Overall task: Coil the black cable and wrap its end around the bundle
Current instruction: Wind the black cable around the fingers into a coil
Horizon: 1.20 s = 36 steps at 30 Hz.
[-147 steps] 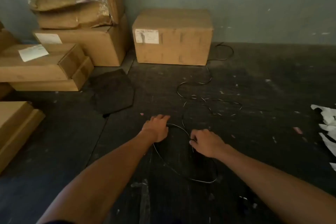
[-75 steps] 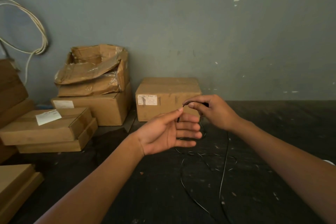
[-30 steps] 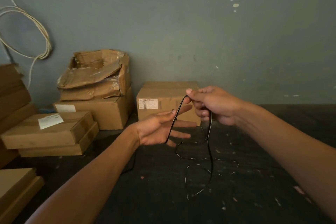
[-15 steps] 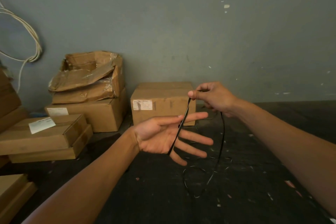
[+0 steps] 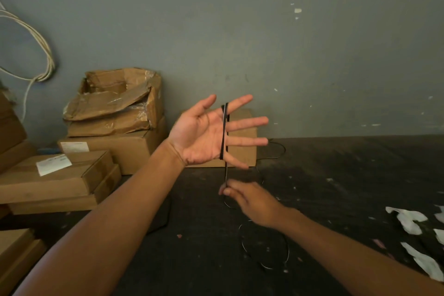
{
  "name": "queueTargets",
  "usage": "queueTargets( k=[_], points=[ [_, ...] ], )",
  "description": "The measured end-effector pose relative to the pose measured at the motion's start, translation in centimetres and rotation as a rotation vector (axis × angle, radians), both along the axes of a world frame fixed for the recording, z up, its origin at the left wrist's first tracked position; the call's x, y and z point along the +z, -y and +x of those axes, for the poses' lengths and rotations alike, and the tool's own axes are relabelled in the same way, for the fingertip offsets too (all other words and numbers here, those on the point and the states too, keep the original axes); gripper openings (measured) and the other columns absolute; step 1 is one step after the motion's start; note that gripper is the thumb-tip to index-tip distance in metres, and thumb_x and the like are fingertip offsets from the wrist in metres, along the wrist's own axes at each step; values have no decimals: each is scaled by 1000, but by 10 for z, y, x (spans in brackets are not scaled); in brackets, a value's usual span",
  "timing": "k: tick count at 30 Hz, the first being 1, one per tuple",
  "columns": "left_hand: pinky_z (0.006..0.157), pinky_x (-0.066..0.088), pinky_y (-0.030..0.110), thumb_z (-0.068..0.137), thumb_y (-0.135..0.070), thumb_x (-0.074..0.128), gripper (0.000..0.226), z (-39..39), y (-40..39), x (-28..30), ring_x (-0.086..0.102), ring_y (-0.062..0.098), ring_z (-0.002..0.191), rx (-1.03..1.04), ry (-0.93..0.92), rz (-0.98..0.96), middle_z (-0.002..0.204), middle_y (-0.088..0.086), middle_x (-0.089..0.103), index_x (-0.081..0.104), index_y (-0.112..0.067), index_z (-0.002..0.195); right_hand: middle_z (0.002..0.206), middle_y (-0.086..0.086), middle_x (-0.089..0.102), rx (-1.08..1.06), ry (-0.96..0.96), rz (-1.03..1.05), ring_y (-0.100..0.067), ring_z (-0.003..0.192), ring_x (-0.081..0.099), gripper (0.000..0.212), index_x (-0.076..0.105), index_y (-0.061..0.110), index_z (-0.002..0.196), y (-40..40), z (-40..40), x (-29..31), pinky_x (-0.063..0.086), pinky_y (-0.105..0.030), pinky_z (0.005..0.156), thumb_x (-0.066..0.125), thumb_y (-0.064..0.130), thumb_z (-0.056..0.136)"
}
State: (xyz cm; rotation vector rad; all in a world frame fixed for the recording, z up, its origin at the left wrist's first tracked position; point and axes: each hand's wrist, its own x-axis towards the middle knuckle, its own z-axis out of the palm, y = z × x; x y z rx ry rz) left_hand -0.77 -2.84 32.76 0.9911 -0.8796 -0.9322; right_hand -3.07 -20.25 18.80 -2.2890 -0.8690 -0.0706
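Looping across the open palm, the black cable runs from the index finger down past the little finger, then drops to the right hand just below. That right hand looks pinched on the strand, though blur hides the fingertips. The left hand is spread wide, fingers splayed, serving as a former with nothing gripped. Slack lies in loose curls on the dark floor. Best play, I'd say: keep light tension, lay each turn beside the last, hold the fingers apart. Cardboard boxes sit behind.
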Motion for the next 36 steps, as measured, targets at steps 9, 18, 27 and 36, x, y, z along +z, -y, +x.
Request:
queueTargets(
  k=[9, 18, 27, 36],
  points=[
    [98, 13, 84, 94, -67, 21, 67, 23, -16, -11, 30, 48, 140, 227, -58, 57, 158, 15, 30, 28, -35, 152, 83, -1, 64, 154, 454, -321, -17, 65, 59, 33, 53, 21, 106, -20, -39, 25, 50, -38, 62, 28, 42, 103],
    [103, 22, 71, 92, -70, 28, 69, 24, -30, -53, 47, 42, 130, 290, -127, 172, 153, 18, 39, 35, -33, 149, 90, 3, 74, 62, 684, -233, -6, 62, 61, 29, 68, 21, 101, 7, -25, 94, 41, -11, 58, 44, 38, 95],
    [105, 6, 79, 95, -62, 27, 60, 3, -15, -72, 38, 39, 139, 202, -70, 348, 153, 12, 41, 36, -37, 148, 80, 17, 49, -60, 707, -311, -11, 72, 55, 20, 68, 28, 93, 29, 9, 150, 43, -30, 58, 53, 41, 92],
    [106, 5, 78, 98, -53, 25, 52, -11, -6, -58, 34, 36, 142, 101, 11, 365, 155, 9, 38, 27, -43, 150, 86, 10, 61, -134, 535, -247, -12, 81, 57, 22, 70, 26, 98, 36, 19, 143, 51, -40, 69, 49, 34, 95]
  ],
)
